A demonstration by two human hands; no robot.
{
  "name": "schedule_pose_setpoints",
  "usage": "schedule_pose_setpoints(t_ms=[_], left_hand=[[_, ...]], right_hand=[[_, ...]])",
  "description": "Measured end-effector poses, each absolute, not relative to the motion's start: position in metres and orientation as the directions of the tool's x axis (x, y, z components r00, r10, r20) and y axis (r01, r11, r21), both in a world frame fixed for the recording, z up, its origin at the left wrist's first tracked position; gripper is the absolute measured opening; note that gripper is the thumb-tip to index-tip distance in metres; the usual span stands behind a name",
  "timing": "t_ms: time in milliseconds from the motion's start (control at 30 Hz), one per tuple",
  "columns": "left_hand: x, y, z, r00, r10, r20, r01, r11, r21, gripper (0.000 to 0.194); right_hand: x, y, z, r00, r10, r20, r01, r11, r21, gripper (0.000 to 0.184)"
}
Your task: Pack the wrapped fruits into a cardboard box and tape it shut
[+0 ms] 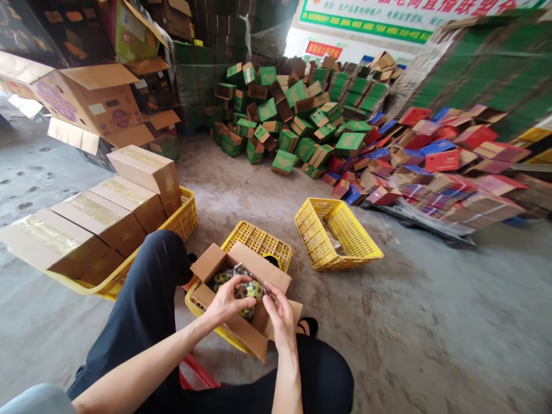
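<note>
An open cardboard box rests on an upturned yellow crate between my knees, its flaps folded outward. Inside are several yellow-green, dark-spotted round fruits in clear plastic. Over the box, my left hand curls its thumb and fingers around the left side of a plastic-wrapped fruit. From the other side my right hand pinches the wrapping at its right end. The fruit's exact kind cannot be made out.
Taped cartons stand in a long yellow crate at left. Another yellow crate sits on the floor ahead right. Farther off are heaps of green boxes and red and blue boxes. Large printed cartons are stacked back left.
</note>
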State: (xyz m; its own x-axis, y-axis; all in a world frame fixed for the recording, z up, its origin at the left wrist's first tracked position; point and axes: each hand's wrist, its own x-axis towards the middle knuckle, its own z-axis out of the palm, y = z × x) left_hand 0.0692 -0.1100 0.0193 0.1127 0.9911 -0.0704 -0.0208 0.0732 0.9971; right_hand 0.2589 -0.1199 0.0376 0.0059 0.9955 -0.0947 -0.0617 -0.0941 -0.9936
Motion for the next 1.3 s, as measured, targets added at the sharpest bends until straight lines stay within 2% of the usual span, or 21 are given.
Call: schedule_pose_setpoints(t_ms=[133, 267, 367, 533, 633, 733, 900, 1067, 1133, 1233, 1300], left_hand=[[0.072, -0.113, 0.023, 0.082, 0.996, -0.043, 0.069, 0.037, 0.997, 0.055], [0.074, -0.114, 0.025, 0.126, 0.992, -0.026, -0.002, 0.026, 1.000, 0.065], [0.072, -0.115, 0.025, 0.165, 0.986, -0.006, -0.054, 0.015, 0.998, 0.074], [0.069, -0.116, 0.029, 0.209, 0.977, 0.048, -0.014, -0.046, 0.999, 0.071], [0.073, -0.117, 0.033, 0.272, 0.962, 0.018, -0.171, 0.030, 0.985, 0.083], [0.078, -0.118, 0.037, 0.350, 0.936, -0.031, -0.313, 0.148, 0.938, 0.088], [0.079, -0.116, 0.043, 0.346, 0.938, -0.024, -0.354, 0.154, 0.922, 0.070], [0.075, -0.113, 0.034, 0.281, 0.958, -0.051, -0.293, 0.136, 0.946, 0.065], [0.074, -0.112, 0.029, 0.246, 0.968, -0.049, -0.241, 0.110, 0.964, 0.065], [0.073, -0.111, 0.025, 0.222, 0.975, -0.009, -0.128, 0.039, 0.991, 0.057], [0.073, -0.112, 0.026, 0.227, 0.974, 0.020, -0.080, -0.002, 0.997, 0.049]], right_hand=[[0.253, -0.121, 0.040, -0.067, 0.992, -0.107, -0.003, -0.108, -0.994, 0.047], [0.251, -0.121, 0.039, -0.030, 0.993, -0.114, -0.047, -0.115, -0.992, 0.046], [0.251, -0.121, 0.038, 0.021, 0.985, -0.169, -0.170, -0.163, -0.972, 0.047], [0.251, -0.121, 0.037, 0.026, 0.955, -0.297, -0.450, -0.254, -0.857, 0.044], [0.251, -0.119, 0.036, 0.013, 0.938, -0.347, -0.591, -0.273, -0.759, 0.040], [0.249, -0.119, 0.036, -0.028, 0.930, -0.367, -0.655, -0.294, -0.696, 0.040], [0.247, -0.119, 0.036, -0.053, 0.943, -0.327, -0.605, -0.291, -0.741, 0.041], [0.252, -0.118, 0.030, 0.043, 0.967, -0.250, -0.396, -0.213, -0.893, 0.043], [0.254, -0.117, 0.027, 0.058, 0.968, -0.243, -0.340, -0.209, -0.917, 0.050], [0.256, -0.118, 0.025, 0.022, 0.963, -0.269, -0.377, -0.241, -0.894, 0.070], [0.255, -0.120, 0.027, 0.007, 0.965, -0.263, -0.378, -0.241, -0.894, 0.076]])
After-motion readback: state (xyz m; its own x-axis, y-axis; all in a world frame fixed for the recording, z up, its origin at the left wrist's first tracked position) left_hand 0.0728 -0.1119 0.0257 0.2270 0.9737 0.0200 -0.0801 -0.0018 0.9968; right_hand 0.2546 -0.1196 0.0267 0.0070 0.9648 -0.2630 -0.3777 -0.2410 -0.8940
